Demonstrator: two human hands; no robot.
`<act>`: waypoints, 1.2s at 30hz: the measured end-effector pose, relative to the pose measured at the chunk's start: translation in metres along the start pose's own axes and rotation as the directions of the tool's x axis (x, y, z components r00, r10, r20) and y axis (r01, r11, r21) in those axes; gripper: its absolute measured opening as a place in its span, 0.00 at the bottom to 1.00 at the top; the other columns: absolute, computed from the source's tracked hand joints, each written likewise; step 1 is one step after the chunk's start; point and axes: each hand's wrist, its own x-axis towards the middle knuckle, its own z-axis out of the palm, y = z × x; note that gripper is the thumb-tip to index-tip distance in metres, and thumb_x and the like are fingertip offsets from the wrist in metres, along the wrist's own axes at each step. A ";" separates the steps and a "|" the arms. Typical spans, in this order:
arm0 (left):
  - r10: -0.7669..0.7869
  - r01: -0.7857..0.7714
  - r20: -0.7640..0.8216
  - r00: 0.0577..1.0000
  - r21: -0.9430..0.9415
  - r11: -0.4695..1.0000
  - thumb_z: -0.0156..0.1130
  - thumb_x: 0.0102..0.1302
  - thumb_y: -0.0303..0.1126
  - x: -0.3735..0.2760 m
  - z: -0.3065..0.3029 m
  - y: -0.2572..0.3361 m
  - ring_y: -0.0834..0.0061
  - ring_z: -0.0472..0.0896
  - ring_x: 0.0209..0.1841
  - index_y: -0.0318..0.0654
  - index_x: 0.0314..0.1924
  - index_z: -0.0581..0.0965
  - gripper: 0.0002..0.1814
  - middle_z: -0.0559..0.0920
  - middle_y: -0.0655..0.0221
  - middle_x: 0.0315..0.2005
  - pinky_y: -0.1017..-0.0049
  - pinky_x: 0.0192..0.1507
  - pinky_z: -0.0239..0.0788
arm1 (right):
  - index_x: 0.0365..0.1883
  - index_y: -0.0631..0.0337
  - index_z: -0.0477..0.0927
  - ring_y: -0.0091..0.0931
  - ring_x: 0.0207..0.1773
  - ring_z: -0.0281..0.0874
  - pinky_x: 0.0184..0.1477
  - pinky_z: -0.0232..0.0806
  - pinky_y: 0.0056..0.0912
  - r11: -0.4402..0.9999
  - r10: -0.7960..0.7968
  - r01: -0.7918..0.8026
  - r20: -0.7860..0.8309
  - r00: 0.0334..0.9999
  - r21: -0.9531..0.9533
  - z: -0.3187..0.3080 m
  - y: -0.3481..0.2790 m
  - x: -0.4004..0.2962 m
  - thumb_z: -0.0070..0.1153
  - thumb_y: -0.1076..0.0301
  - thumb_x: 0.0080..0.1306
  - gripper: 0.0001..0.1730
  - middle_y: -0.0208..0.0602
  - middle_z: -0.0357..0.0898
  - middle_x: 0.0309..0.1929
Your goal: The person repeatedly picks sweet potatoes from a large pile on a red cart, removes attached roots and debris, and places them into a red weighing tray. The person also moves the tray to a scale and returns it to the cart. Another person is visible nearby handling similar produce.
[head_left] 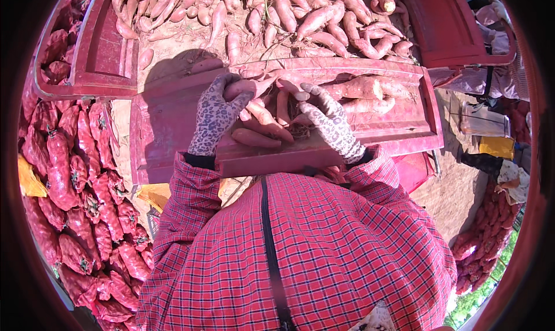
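Note:
Both hands wear leopard-print gloves. My left hand [223, 110] is closed round a sweet potato [241, 89] above the lowered red metal tailgate [173, 127]. To its right, my right hand [323, 114] has thumb and fingertips at the end of a smaller sweet potato [291, 88]. Thin roots lie between the two. Below the hands a small heap of sweet potatoes [256, 138] rests on the tailgate. Larger sweet potatoes [353, 88] lie just right of my right hand, one with a pale cut or broken end.
Many loose sweet potatoes [321, 21] cover the truck bed beyond the tailgate. Red side panels [108, 49] stand at both sides. Filled red mesh sacks [60, 170] are piled at left, more sacks [481, 240] at right. Another person's gloved hand [501, 10] shows at upper right.

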 end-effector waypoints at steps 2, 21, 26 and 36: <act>-0.100 0.114 0.057 0.993 -0.384 0.916 0.63 0.63 0.39 -0.017 -0.002 0.017 0.64 0.82 0.45 0.34 0.51 0.76 0.21 0.83 0.59 0.42 0.69 0.49 0.72 | 0.60 0.66 0.68 0.29 0.54 0.73 0.55 0.68 0.32 0.979 0.054 -0.075 0.117 0.992 0.190 0.011 0.015 0.006 0.48 0.64 0.71 0.22 0.41 0.73 0.55; -0.042 0.030 -0.033 0.999 -0.322 0.946 0.53 0.71 0.35 -0.085 0.014 -0.047 0.70 0.80 0.47 0.32 0.53 0.76 0.17 0.83 0.59 0.43 0.72 0.51 0.68 | 0.56 0.60 0.68 0.31 0.39 0.76 0.42 0.70 0.45 0.118 -0.245 -0.237 0.260 0.934 0.964 0.047 0.023 -0.047 0.38 0.44 0.70 0.29 0.37 0.76 0.39; 0.076 -0.021 0.103 0.992 -0.449 0.893 0.52 0.72 0.36 -0.085 0.021 -0.025 0.71 0.78 0.48 0.34 0.55 0.75 0.18 0.81 0.63 0.46 0.73 0.49 0.70 | 0.63 0.64 0.63 0.13 0.04 0.48 0.07 0.46 0.13 0.506 -0.055 -0.101 0.148 0.987 0.857 0.067 -0.023 -0.065 0.25 0.51 0.78 0.28 0.19 0.59 0.10; -0.040 0.112 0.220 0.975 -0.325 0.939 0.56 0.66 0.48 -0.034 0.016 0.022 0.73 0.81 0.31 0.38 0.45 0.80 0.21 0.82 0.62 0.30 0.71 0.36 0.73 | 0.66 0.56 0.63 0.39 0.46 0.81 0.33 0.77 0.25 0.459 -0.069 -0.361 0.438 0.896 0.812 0.069 0.024 -0.044 0.37 0.39 0.71 0.35 0.46 0.77 0.54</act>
